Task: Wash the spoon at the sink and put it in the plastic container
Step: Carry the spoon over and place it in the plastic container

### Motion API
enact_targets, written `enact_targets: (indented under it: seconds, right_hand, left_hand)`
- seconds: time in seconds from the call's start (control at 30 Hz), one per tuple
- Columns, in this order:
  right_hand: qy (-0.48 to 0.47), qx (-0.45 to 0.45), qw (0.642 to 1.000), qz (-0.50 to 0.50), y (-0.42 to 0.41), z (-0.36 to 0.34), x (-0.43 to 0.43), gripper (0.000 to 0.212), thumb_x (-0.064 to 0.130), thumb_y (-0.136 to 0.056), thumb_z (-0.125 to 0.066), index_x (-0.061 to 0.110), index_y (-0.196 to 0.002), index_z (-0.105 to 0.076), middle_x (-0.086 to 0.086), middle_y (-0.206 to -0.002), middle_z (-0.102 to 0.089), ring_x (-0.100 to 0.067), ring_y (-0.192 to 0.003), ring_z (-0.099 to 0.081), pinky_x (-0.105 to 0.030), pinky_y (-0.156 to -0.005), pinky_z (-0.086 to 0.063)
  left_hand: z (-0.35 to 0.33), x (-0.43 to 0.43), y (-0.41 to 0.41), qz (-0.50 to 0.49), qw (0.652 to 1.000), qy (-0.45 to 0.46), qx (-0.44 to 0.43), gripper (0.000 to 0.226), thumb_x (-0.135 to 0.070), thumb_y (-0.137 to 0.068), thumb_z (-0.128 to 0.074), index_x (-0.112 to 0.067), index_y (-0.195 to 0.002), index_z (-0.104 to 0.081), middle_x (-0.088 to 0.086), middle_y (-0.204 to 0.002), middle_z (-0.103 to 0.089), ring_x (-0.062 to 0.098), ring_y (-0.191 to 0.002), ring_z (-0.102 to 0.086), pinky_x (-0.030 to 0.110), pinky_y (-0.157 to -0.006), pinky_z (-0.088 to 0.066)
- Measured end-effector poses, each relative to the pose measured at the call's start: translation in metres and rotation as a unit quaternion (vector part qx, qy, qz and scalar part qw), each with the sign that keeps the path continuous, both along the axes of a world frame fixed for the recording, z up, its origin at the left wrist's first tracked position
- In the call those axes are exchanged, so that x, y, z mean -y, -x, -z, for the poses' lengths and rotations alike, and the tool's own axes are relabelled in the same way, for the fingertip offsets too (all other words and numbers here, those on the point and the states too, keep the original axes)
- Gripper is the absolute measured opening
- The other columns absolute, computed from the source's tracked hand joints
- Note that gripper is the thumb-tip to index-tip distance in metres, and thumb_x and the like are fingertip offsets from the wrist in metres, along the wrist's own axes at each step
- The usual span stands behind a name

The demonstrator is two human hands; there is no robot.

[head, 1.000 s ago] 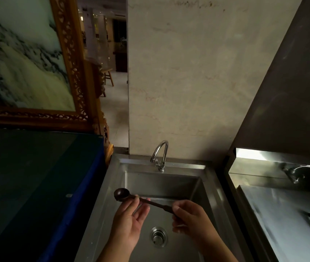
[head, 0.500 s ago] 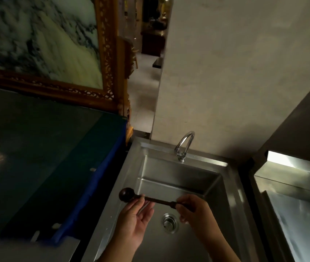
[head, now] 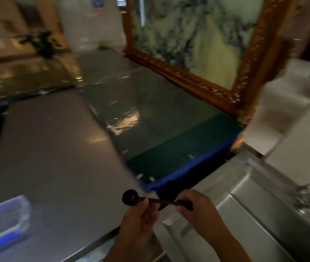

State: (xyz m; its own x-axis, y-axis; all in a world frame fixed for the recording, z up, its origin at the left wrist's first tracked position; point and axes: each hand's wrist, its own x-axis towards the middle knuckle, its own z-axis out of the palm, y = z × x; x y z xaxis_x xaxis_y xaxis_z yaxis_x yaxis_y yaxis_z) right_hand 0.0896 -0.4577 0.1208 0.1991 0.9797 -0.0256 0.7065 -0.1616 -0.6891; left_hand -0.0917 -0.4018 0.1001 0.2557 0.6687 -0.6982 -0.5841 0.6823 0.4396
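Plainly, the spoon is held level at lower centre — right hand pinching the handle end, left hand gripping near the bowl — likely steadied for carrying toward the plastic container at lower left, away from the sink.

- Dim indoor light; heavy motion blur across the whole view.
- Pale glare patches on the grey counter and glass top.
- Sink rim catches soft highlights.
- Straight edges bow toward the borders.
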Motion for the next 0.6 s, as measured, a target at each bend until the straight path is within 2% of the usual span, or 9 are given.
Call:
enact_targets:
  seconds: [0.07, 0.17, 0.3, 0.33, 0.47, 0.6]
  right_hand:
    - [-0.006, 0.036, 0.993, -0.109, 0.034, 0.004, -0.016, 0.012, 0.029, -0.081, -0.067, 0.028, -0.092, -0.061, 0.008, -0.091, -0.056, -0.01, -0.083, -0.057, -0.028, -0.075, -0.049]
    - [-0.04, 0.073, 0.976, -0.202, 0.077, 0.007, -0.027, 0.013, 0.029, -0.082, -0.065, 0.026, -0.091, -0.057, 0.012, -0.094, -0.047, -0.009, -0.091, -0.05, -0.027, -0.078, -0.044]
    - [-0.057, 0.104, 0.949, -0.292, 0.127, 0.007, -0.03, 0.016, 0.026, -0.084, -0.058, 0.023, -0.099, -0.059, 0.005, -0.107, -0.052, -0.012, -0.103, -0.046, -0.023, -0.084, -0.037]
    - [-0.069, 0.119, 0.93, -0.341, 0.166, 0.005, -0.033, 0.017, 0.027, -0.085, -0.056, 0.022, -0.101, -0.06, 0.004, -0.108, -0.053, -0.013, -0.104, -0.046, -0.024, -0.085, -0.036]
    - [-0.069, 0.146, 0.905, -0.393, 0.219, 0.005, -0.033, 0.018, 0.029, -0.088, -0.054, 0.022, -0.102, -0.061, 0.003, -0.11, -0.054, -0.015, -0.104, -0.047, -0.026, -0.087, -0.038]
    - [-0.085, 0.165, 0.894, -0.407, 0.284, 0.003, -0.036, 0.014, 0.026, -0.088, -0.053, 0.022, -0.099, -0.061, 0.002, -0.104, -0.054, -0.016, -0.099, -0.049, -0.027, -0.082, -0.04]
  left_hand:
    - [0.001, 0.014, 0.039, -0.085, 0.996, -0.01, -0.019, 0.009, -0.003, -0.094, -0.053, 0.001, -0.093, -0.062, 0.022, -0.09, -0.067, 0.023, -0.059, -0.074, 0.026, -0.045, -0.059]
    - [0.006, 0.032, 0.083, -0.148, 0.989, -0.003, -0.027, 0.008, -0.002, -0.093, -0.054, -0.001, -0.095, -0.061, 0.02, -0.093, -0.066, 0.023, -0.059, -0.075, 0.027, -0.049, -0.06]
    - [0.007, 0.056, 0.127, -0.206, 0.978, -0.001, -0.038, 0.007, -0.001, -0.092, -0.056, -0.002, -0.097, -0.061, 0.019, -0.09, -0.066, 0.024, -0.061, -0.075, 0.028, -0.05, -0.06]
    - [0.007, 0.071, 0.16, -0.251, 0.967, -0.01, -0.039, 0.007, 0.0, -0.092, -0.056, -0.003, -0.096, -0.062, 0.018, -0.088, -0.066, 0.024, -0.06, -0.074, 0.028, -0.049, -0.06]
    - [0.005, 0.085, 0.206, -0.289, 0.957, -0.006, -0.027, 0.008, -0.002, -0.092, -0.056, -0.003, -0.09, -0.063, 0.013, -0.07, -0.074, 0.022, -0.058, -0.074, 0.028, -0.049, -0.06]
    - [0.007, 0.088, 0.264, -0.313, 0.949, -0.017, -0.017, 0.007, -0.003, -0.092, -0.056, -0.004, -0.094, -0.063, 0.011, -0.072, -0.075, 0.021, -0.062, -0.075, 0.028, -0.054, -0.061]
